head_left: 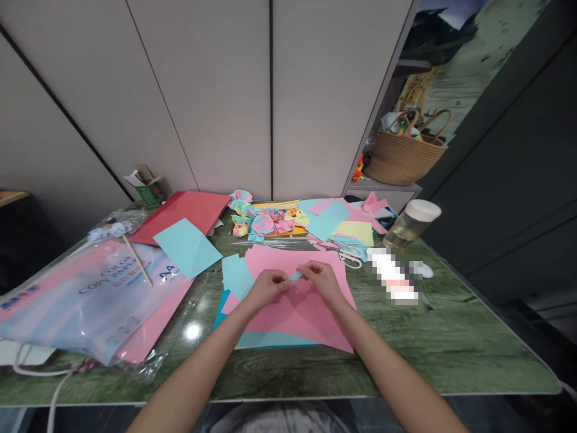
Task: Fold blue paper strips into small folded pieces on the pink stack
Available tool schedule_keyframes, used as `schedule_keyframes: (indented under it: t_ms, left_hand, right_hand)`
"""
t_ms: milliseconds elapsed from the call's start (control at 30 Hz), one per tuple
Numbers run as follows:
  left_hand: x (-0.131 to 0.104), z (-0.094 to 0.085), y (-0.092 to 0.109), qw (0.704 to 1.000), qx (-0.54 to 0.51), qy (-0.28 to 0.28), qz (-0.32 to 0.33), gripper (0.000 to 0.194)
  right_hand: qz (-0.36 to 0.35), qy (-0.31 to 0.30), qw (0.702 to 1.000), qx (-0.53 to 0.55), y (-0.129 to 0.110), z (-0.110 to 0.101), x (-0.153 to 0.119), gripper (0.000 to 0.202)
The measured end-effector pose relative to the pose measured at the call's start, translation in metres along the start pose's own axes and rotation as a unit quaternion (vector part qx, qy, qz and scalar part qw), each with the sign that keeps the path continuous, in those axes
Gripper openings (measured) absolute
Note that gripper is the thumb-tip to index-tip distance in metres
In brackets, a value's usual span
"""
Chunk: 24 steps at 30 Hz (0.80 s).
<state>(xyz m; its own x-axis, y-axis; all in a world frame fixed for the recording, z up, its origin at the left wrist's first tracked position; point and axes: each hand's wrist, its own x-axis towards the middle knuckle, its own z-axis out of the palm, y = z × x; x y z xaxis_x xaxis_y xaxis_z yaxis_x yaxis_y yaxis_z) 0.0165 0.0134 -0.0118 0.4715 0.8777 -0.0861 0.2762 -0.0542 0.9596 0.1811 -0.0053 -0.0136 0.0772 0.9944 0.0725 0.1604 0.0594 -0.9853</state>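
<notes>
Between my two hands is a small strip of light blue paper (pixel 295 276). My left hand (pixel 269 285) pinches its left end, and my right hand (pixel 321 278) grips the right end between thumb and fingers. Both hands are just over a large pink paper sheet (pixel 297 316). Under that sheet, edges of light blue paper (pixel 237 273) and darker blue paper stick out to the left and front. White-handled scissors (pixel 350 258) lie beyond my right hand, their blades partly hidden by paper scraps.
Paper flowers (pixel 265 224) and cut sheets (pixel 331 219) line the back. A bag of coloured copy paper (pixel 103 288), a red folder (pixel 187 210) and a light blue sheet (pixel 187 246) lie left. A lidded jar (pixel 412 222) and blurred object (pixel 392 275) stand right. A woven basket (pixel 403 155) sits on a shelf.
</notes>
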Motion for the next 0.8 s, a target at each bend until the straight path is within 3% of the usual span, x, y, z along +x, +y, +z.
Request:
schedule_keyframes:
  t_ms: [133, 533, 800]
  left_hand:
    - [-0.001, -0.001, 0.000, 1.000, -0.015, -0.015, -0.008, 0.034]
    - [0.005, -0.006, -0.006, 0.999, -0.005, 0.040, -0.002, 0.036]
    - [0.005, -0.008, -0.004, 0.999, -0.041, 0.021, -0.010, 0.039]
  right_hand:
    - [-0.015, 0.029, 0.999, 0.000, 0.000, -0.005, 0.002, 0.031]
    - [-0.032, 0.082, 0.995, 0.037, 0.002, -0.012, 0.006, 0.029]
    - [-0.031, 0.098, 0.992, 0.073, 0.001, -0.015, 0.007, 0.028]
